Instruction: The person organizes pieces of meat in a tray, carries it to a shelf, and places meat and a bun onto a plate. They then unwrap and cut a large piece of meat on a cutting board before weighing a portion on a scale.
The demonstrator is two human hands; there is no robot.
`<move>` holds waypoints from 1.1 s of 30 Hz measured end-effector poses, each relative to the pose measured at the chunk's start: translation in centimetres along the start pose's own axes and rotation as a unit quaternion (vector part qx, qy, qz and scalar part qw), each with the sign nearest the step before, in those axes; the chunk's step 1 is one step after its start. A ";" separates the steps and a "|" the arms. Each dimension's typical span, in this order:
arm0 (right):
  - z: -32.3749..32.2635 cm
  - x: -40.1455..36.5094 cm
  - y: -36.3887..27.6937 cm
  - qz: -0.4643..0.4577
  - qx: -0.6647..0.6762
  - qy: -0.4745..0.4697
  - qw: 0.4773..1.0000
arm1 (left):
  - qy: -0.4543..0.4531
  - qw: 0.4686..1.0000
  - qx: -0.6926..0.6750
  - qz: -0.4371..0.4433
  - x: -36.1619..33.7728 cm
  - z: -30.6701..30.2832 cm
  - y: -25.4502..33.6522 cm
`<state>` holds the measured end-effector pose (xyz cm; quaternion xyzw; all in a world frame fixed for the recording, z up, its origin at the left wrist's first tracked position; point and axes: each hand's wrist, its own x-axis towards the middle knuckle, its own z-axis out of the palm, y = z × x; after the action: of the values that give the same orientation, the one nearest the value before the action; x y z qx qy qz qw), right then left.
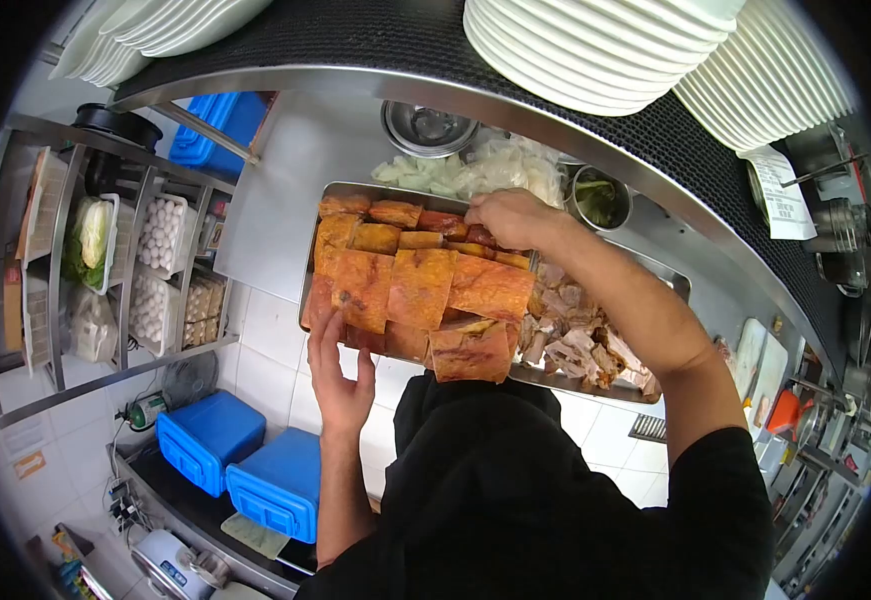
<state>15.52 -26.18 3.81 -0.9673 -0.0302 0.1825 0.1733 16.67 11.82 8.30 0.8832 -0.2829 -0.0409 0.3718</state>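
A steel tray (357,189) holds several slabs of orange, crisp-skinned roast meat (420,287) on its left side and chopped pale meat pieces (580,340) on its right side. My left hand (338,378) grips the tray's near left edge from below, fingers curled up against it. My right hand (508,217) reaches over the far side, with fingertips pinching a reddish piece of meat (442,221) in the back row.
Stacks of white plates (595,45) sit on a black-matted shelf above. Beyond the tray are a pile of pale sliced vegetables (475,170), a steel bowl (425,127) and a small pot of greens (598,199). Blue crates (210,438) lie below left, beside a wire rack (105,260).
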 end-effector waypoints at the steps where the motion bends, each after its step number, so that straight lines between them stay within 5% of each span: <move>1: -0.3 0.0 -0.1 -0.003 0.000 -0.005 1.000 | 0.002 1.000 0.000 -0.001 0.0 0.1 0.0; 33: -1.9 -8.3 -0.3 0.056 0.073 0.121 0.988 | 0.016 1.000 0.018 0.003 0.6 1.7 0.5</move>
<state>8.47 -27.54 8.40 -0.9671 0.0586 0.0753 0.2358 16.47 10.11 7.52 0.8896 -0.2804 -0.0205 0.3600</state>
